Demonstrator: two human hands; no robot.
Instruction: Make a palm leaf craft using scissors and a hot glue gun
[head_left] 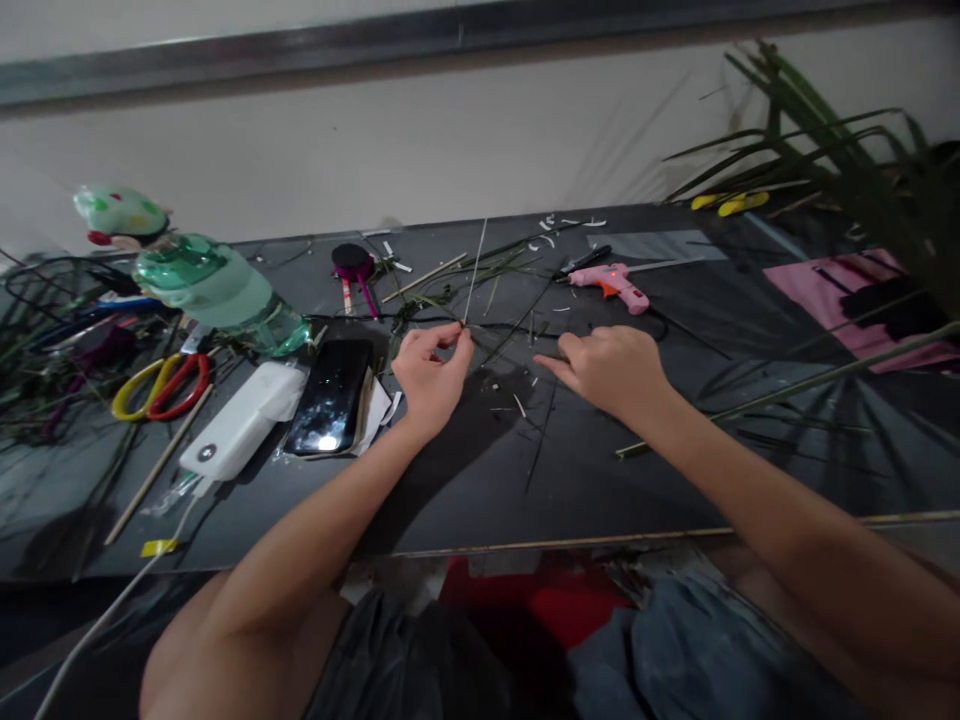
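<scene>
My left hand (433, 375) is closed over the dark table, its thumb and forefinger pinching the lower end of a thin pale stick (475, 270) that points up toward the wall. To the right, my right hand (607, 370) is closed, fingers curled and thumb toward the left; whatever it holds, if anything, is too small to make out. Thin green leaf strips (495, 265) lie behind the hands. A pink glue gun (611, 283) rests beyond my right hand.
At the left are a green bottle (217, 290), scissors (178, 385), a white power bank (241, 422) with a cable and a black phone (330, 397). Long green leaves (825, 120) and a pink sheet (817, 305) occupy the right side.
</scene>
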